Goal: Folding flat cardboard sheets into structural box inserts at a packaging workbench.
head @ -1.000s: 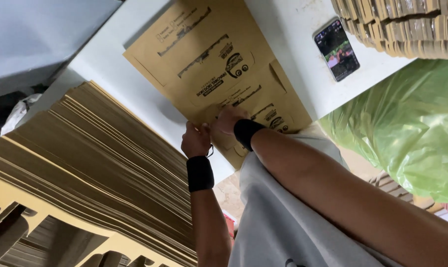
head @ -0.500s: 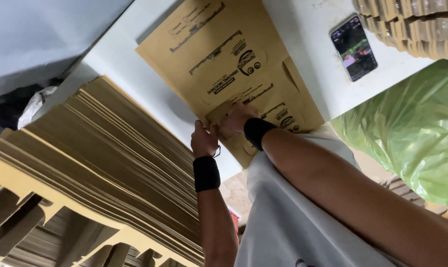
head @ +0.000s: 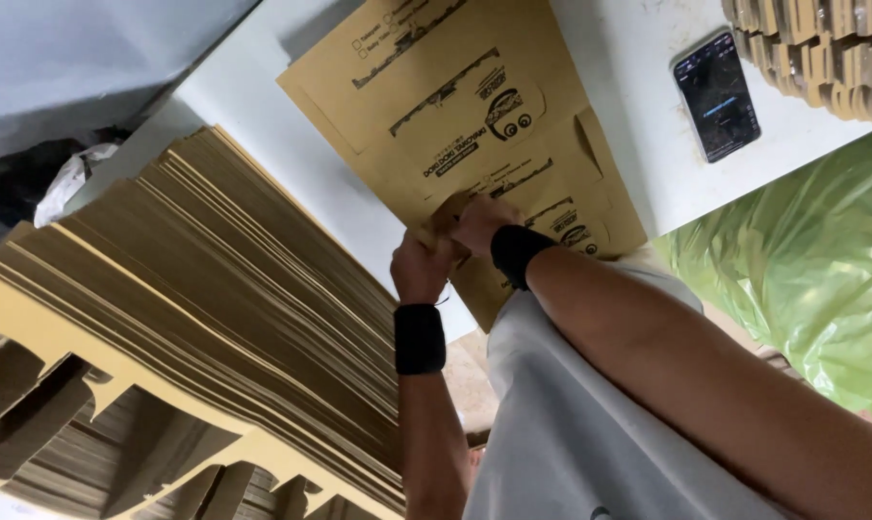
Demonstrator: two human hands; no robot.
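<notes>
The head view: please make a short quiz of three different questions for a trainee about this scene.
1. True or false: both hands touch the flat printed cardboard sheet on the white table.
2. What lies on the table near the stack of cardboard pieces at the top right?
A) a phone
B) scissors
C) a cup
3. What does the person wear on each wrist?

Key:
1. True: the left hand and the right hand meet at the sheet's near edge.
2. A, the phone.
3. A black wristband.

White table (head: 638, 125) bears cardboard blank (head: 455, 106), phone (head: 716, 95).
</notes>
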